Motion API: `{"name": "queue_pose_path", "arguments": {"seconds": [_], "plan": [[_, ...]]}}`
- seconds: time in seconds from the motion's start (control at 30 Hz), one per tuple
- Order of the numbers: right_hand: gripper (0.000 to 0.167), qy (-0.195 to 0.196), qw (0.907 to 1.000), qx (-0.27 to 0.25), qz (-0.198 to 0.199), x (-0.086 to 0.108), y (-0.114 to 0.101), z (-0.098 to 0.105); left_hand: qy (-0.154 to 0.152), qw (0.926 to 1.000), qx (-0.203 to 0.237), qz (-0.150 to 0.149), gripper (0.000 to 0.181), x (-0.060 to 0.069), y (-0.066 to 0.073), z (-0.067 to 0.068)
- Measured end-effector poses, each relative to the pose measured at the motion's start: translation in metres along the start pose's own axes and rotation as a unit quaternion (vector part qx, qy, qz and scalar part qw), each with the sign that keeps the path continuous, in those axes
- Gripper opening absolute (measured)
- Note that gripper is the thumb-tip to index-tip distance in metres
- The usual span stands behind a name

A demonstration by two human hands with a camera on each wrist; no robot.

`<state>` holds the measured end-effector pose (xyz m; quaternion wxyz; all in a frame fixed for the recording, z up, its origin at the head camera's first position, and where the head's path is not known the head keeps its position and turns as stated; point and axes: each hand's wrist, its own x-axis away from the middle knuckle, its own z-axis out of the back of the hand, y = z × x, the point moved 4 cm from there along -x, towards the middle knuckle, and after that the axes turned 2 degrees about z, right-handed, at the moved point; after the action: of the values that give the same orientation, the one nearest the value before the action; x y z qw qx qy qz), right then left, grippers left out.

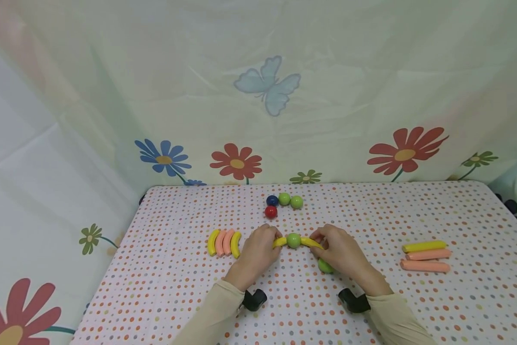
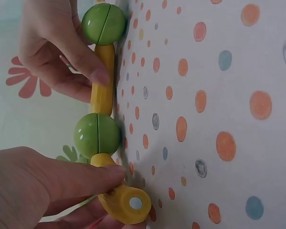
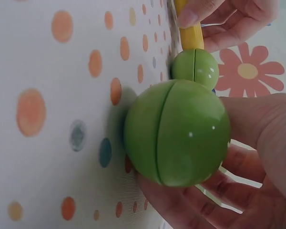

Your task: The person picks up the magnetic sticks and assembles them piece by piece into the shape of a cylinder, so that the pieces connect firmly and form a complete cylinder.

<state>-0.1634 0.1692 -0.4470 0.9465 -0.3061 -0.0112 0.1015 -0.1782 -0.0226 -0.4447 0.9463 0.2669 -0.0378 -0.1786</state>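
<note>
Head view shows me the left hand (image 1: 256,249) and right hand (image 1: 341,250) pinching yellow curved pieces (image 1: 280,242) either side of a green ball (image 1: 293,240), lower centre, where uneven pulling could, I judge, part the joints.

Plain, pale beige sleeves (image 1: 213,314) are worn with black wrist cameras (image 1: 255,300).

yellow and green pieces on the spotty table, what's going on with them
A person's left hand pinches a curved yellow piece and the right hand grips another yellow piece, with a green ball between the two, touching both. A second green ball sits at the other end of the right one, so the four form a short row. Four loose balls lie beyond the hands, curved pieces to the left, straight rods to the right.
</note>
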Motion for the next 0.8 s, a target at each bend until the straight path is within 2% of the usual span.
{"name": "queue_pose_path", "arguments": {"seconds": [0.2,0.37,0.6,0.8], "plan": [[0.012,-0.006,0.9999,-0.014,0.003,-0.002,-0.003,0.002,0.007,0.9998,-0.017,0.007,0.017,0.001,0.001,0.003],[0.015,-0.03,0.9992,-0.025,0.01,-0.006,-0.01,0.003,0.012,0.9994,-0.031,0.012,0.017,0.001,0.003,0.005],[0.025,-0.072,0.993,-0.046,0.082,-0.018,-0.028,0.002,0.006,0.9993,-0.034,0.014,0.016,0.0,0.003,0.004],[0.028,-0.097,0.9885,-0.021,0.115,-0.025,-0.037,-0.005,0.006,0.9984,-0.055,0.012,0.018,0.0,0.002,0.001]]}}
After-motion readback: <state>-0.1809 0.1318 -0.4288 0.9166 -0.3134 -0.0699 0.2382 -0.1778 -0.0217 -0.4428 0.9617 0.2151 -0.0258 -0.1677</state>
